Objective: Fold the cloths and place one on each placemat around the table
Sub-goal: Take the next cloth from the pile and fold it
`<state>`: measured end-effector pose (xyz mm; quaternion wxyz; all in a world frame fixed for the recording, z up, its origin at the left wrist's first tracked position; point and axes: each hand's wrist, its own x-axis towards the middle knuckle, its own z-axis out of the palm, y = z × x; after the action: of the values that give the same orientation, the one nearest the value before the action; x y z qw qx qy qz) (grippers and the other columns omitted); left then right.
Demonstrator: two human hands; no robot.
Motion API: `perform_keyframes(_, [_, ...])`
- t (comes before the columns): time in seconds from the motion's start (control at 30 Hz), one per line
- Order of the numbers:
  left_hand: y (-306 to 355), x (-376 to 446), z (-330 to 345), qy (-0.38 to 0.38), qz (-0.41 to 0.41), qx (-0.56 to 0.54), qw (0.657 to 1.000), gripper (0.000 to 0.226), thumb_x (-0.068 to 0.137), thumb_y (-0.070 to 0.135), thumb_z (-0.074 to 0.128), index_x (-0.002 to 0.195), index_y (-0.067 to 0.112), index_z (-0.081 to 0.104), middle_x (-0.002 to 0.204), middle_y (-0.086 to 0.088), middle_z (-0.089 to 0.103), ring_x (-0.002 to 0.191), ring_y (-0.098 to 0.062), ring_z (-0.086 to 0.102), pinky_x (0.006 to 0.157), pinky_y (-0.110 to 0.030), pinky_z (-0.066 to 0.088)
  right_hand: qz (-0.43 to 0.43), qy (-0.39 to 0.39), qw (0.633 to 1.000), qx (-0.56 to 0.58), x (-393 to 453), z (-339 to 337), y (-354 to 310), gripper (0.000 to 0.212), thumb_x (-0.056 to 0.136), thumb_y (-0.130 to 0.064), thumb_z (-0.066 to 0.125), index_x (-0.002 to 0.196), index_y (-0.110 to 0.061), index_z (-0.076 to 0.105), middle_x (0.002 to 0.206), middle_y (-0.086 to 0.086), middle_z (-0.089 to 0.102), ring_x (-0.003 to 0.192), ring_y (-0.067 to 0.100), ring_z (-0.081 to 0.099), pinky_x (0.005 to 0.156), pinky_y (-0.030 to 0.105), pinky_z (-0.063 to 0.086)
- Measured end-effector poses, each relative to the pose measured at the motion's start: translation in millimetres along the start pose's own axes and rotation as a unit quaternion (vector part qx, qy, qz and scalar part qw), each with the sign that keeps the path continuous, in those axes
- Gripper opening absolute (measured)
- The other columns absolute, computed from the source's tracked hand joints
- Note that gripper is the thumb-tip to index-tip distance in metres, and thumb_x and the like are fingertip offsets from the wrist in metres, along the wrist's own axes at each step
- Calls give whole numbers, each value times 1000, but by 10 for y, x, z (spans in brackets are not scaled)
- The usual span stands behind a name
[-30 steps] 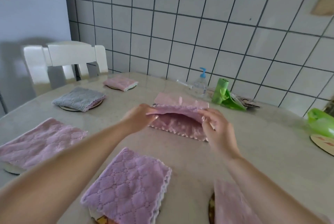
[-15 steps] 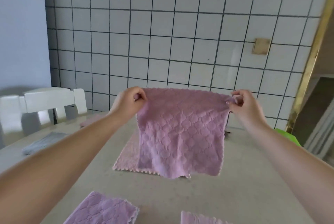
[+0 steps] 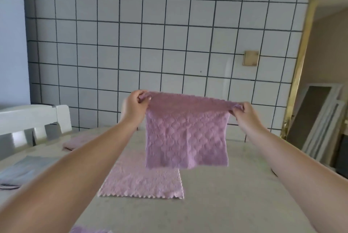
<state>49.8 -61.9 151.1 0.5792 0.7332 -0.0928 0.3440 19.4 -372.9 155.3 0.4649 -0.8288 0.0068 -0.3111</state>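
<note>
Left hand: the left hand (image 3: pixel 134 108) is held up above the table, arm stretched out, and the top left corner of the purple cloth (image 3: pixel 186 134) is pinched between its thumb and curled fingers.
Right hand: the right hand (image 3: pixel 244 115) is held up at about the same height, and the top right corner of the same cloth is pinched in its fingers.
Held cloth: the purple cloth is stretched between both hands and hangs straight down in the air, with its bottom edge clear of the table.
Table: a pale round table (image 3: pixel 216 204) is seen under the arms.
Room: a wall of white tiles (image 3: pixel 150 35) with dark lines is seen behind the table, with a gold strip (image 3: pixel 303 44) up its right side and a plain blue wall on the left.
Left side: a white chair (image 3: pixel 35 119) is seen at the table's far left edge; a grey cloth (image 3: pixel 24 168) and a folded pink cloth (image 3: pixel 79 141) are laid on the table near it.
Middle: a flat pink cloth (image 3: pixel 139 182) is spread on the table, just under the held one, and its far edge is hidden by the held one.
Bottom edge: a bit of another purple cloth (image 3: pixel 84 230) is seen, mostly cut off.
Right side: white frames (image 3: pixel 320 119) are leaned against the wall past the gold strip.
</note>
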Motion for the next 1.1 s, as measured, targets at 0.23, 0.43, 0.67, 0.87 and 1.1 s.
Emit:
perform_keyframes(0.23, [-14, -486, -2, 18, 37, -92, 995, 16, 89, 6, 56, 88, 19, 65, 83, 4, 67, 87, -20, 67, 85, -33, 53, -100, 83, 991, 38, -635, -78, 214, 1, 95, -15, 46, 96, -16, 46, 77, -13, 51, 67, 2, 46, 57, 22, 34])
perform_keyframes(0.43, [-757, -1350, -296, -107, -74, 9, 991, 11, 88, 10, 60, 80, 15, 67, 74, -4, 69, 70, -19, 67, 74, -34, 54, 10, -57, 998, 19, -1524, 131, 1187, 27, 82, -4, 67, 93, -27, 56, 95, -12, 68, 87, -5, 62, 75, 8, 43])
perform_keyframes(0.67, [-1058, -1667, -551, -269, -1, 210, 940, 37, 86, 29, 64, 62, 5, 49, 52, 0, 40, 47, -6, 36, 51, -28, 29, 47, -139, 981, -130, -1789, 54, 1474, 15, 84, -15, 64, 70, -15, 61, 53, -2, 61, 52, 13, 54, 53, 25, 39])
perform_keyframes(0.87, [-1142, -1472, -320, -267, -38, 210, 940, 44, 87, 14, 61, 55, 18, 32, 49, 4, 31, 44, -6, 29, 49, -23, 23, 76, -90, 983, -144, -1628, 208, 1442, 26, 86, -22, 63, 66, -7, 55, 52, 0, 45, 50, 14, 40, 50, 31, 29])
perform_keyframes(1.1, [-1639, -1099, 111, -185, -189, 151, 952, 19, 85, 10, 60, 103, 15, 61, 84, 0, 59, 85, -21, 57, 71, -27, 39, 151, -40, 977, -142, -1229, 626, 1461, 35, 89, -28, 56, 62, -9, 46, 53, 4, 48, 55, 20, 46, 51, 29, 32])
